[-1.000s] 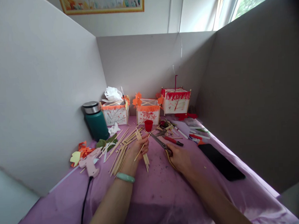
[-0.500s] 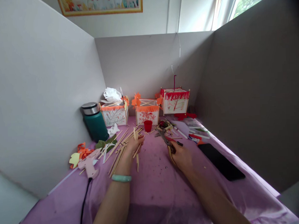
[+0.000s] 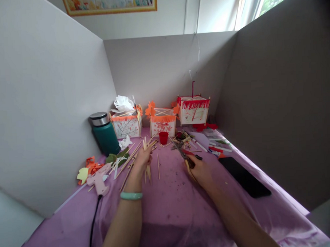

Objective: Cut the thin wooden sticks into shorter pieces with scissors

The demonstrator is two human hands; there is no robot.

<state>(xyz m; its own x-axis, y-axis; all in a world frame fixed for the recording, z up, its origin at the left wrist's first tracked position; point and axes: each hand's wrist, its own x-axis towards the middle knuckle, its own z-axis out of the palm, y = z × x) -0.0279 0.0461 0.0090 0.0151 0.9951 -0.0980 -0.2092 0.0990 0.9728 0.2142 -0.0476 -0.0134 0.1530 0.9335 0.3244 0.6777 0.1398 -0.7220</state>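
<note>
My left hand (image 3: 144, 158), below which a pale green bangle (image 3: 131, 196) circles the wrist, is closed around several thin wooden sticks (image 3: 148, 172) held upright. One loose wooden stick (image 3: 158, 166) lies on the purple cloth just right of that hand. My right hand (image 3: 197, 169) grips the handles of scissors (image 3: 179, 149), their blades pointing up and to the left. More long wooden sticks (image 3: 125, 165) are spread on the cloth left of and behind my left hand. Beyond the hands stands a small red cup (image 3: 163, 138).
Three paper lanterns, one fringed in orange at left (image 3: 126, 126), one in the middle (image 3: 163, 125), one red-fringed (image 3: 194, 111), line the back. A green bottle (image 3: 105, 135) and pink glue gun (image 3: 98, 180) are left; a black phone (image 3: 244, 177) lies right. Grey panels (image 3: 167, 61) enclose the table.
My left hand has shifted slightly left with its sticks. One stick now lies alone on the cloth to its right. My right hand and the scissors are nearly unmoved.
</note>
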